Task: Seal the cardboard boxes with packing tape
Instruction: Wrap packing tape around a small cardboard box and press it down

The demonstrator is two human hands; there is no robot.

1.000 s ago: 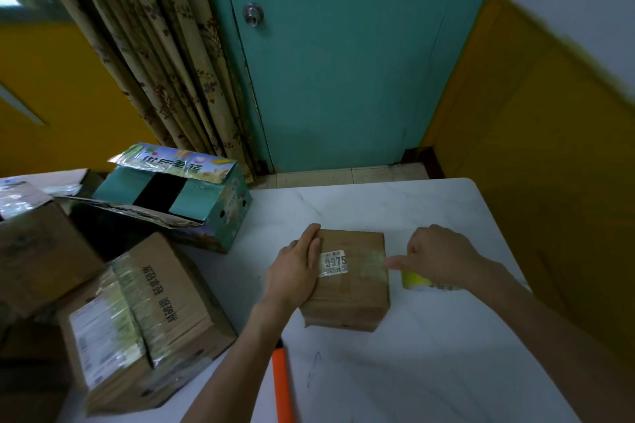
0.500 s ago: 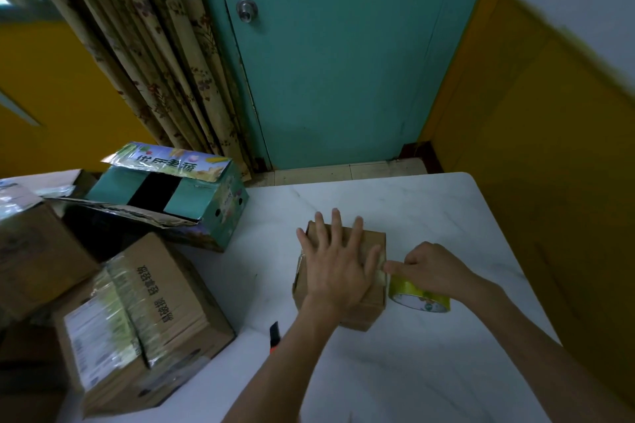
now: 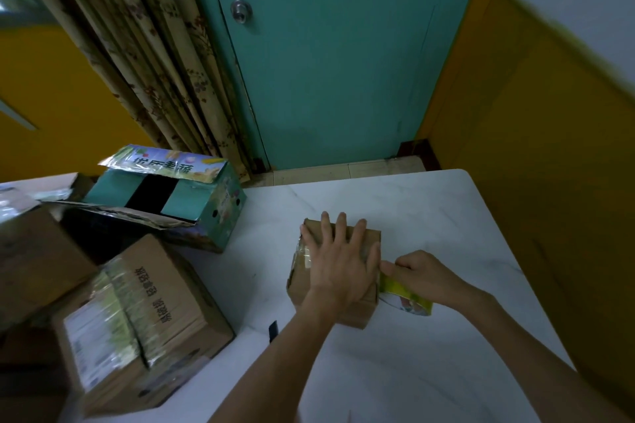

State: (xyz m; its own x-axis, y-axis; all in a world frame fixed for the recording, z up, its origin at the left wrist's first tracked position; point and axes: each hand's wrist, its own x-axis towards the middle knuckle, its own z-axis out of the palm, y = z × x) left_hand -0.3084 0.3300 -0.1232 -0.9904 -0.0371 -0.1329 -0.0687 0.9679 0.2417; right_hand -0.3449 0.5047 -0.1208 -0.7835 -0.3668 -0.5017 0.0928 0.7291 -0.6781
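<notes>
A small brown cardboard box [image 3: 360,316] sits on the white marble table [image 3: 446,216]. My left hand [image 3: 338,266] lies flat on its top, fingers spread and straight, pressing down. Just right of the box, my right hand [image 3: 424,273] grips a yellow roll of packing tape [image 3: 409,300] held against the box's right side. The box's top and its label are mostly hidden under my left hand. Clear tape shows on the box's left side.
A taped brown carton [image 3: 144,323] and an open teal printed box [image 3: 178,196] stand at the table's left, with more cartons [image 3: 31,257] beyond. A dark tool tip [image 3: 272,330] pokes out beside my left forearm. A yellow wall [image 3: 549,182] flanks the table's right edge.
My left hand moved from the box's left edge onto its top and spread flat. My right hand brought the tape roll in against the box's right side.
</notes>
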